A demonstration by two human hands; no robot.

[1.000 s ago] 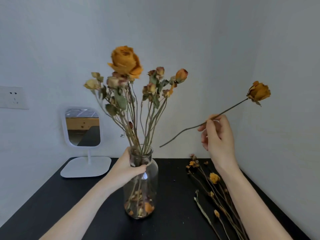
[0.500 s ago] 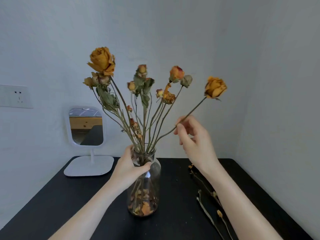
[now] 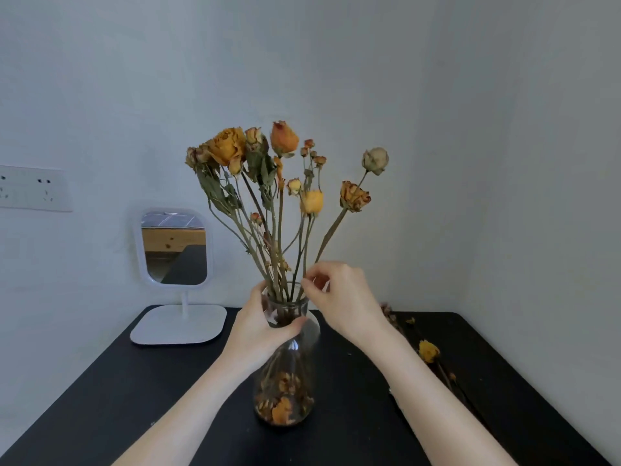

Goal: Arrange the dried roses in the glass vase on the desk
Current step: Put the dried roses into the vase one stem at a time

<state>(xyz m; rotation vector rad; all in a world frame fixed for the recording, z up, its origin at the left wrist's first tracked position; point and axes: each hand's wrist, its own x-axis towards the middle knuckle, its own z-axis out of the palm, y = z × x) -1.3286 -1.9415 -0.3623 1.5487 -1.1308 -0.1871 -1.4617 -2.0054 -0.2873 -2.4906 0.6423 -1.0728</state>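
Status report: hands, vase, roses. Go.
Left hand grips glass vase neck. Right hand pinches a rose stem above the mouth. Loose roses lie on desk, right side. Nothing in the way.

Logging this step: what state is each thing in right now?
glass vase: upright on the desk, holding stems.
left hand: grips the vase neck.
right hand: pinches the held rose by its stem, above the vase mouth.
held rose: leaning right, stem end hidden.
loose roses: lying on the desk.
mirror: upright on its stand.

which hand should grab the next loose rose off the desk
Likely the right hand: the loose roses lie on its side, and the left hand grips the glass vase.
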